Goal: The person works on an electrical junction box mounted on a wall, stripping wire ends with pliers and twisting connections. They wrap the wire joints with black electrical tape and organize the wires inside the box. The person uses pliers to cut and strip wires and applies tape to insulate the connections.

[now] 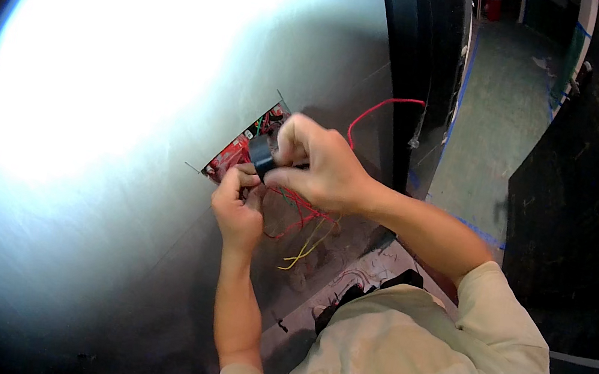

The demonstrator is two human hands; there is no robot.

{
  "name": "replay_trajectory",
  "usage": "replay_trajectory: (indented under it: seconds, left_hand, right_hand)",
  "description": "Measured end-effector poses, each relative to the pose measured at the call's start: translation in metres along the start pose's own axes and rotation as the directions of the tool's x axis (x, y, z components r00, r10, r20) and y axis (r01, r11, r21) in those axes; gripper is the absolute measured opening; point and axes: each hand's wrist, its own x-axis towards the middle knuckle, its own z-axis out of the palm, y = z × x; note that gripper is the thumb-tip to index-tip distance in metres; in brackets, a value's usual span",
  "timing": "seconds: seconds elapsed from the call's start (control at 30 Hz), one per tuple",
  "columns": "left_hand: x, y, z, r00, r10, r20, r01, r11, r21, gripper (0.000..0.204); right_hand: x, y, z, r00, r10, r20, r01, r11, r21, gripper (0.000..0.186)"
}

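Note:
My right hand (325, 164) is closed around a roll of black tape (261, 155), held in front of a wall box. Just below the roll, my left hand (238, 213) has its fingers pinched together; what lies between them is hidden. The long, open electrical box (229, 155) is set slantwise in the wall, with red, green and white wiring inside. Loose red wires (304, 206) hang out beneath my right hand. Yellow wires (306, 248) dangle lower down. Behind my right hand, a thicker red wire (380, 105) arcs out to the right.
A pale wall (158, 229), brightly lit at upper left, fills the left side. Wire scraps (356, 276) litter the floor near my body. Rightward, a greenish floor strip (490, 121) edged with blue tape runs off beside a dark panel (586, 194). A red bucket-like object (492, 9) stands far back.

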Motion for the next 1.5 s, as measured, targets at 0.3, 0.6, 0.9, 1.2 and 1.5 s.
replay_trajectory:
  seconds: [0.3, 0.6, 0.9, 1.2, 1.5]
  left_hand:
    - [0.038, 0.027, -0.022, 0.909, -0.169, 0.380, 0.200, 0.979, -0.044, 0.028]
    - [0.022, 0.018, -0.004, 0.970, -0.170, 0.176, 0.168, 0.986, 0.025, 0.024]
    - [0.006, 0.015, -0.001, 0.998, -0.034, 0.060, 0.031, 0.999, 0.045, 0.019]
    - [0.038, 0.034, -0.017, 0.917, -0.200, 0.345, 0.217, 0.976, -0.014, 0.025]
    - [0.028, 0.036, -0.026, 0.890, -0.332, 0.313, 0.371, 0.925, -0.075, 0.022]
  right_hand:
    - [-0.032, 0.027, -0.034, 0.794, -0.435, 0.424, 0.605, 0.500, -0.620, 0.032]
    - [0.024, 0.004, 0.005, 0.943, 0.329, 0.042, -0.235, 0.754, -0.614, 0.046]
    - [0.007, 0.002, -0.004, 0.976, 0.215, -0.039, -0.200, 0.949, 0.244, 0.043]
    - [-0.036, 0.030, -0.032, 0.864, -0.428, 0.264, 0.502, 0.710, -0.494, 0.027]
    - [-0.002, 0.002, -0.024, 0.882, -0.402, 0.246, 0.471, 0.764, -0.440, 0.030]
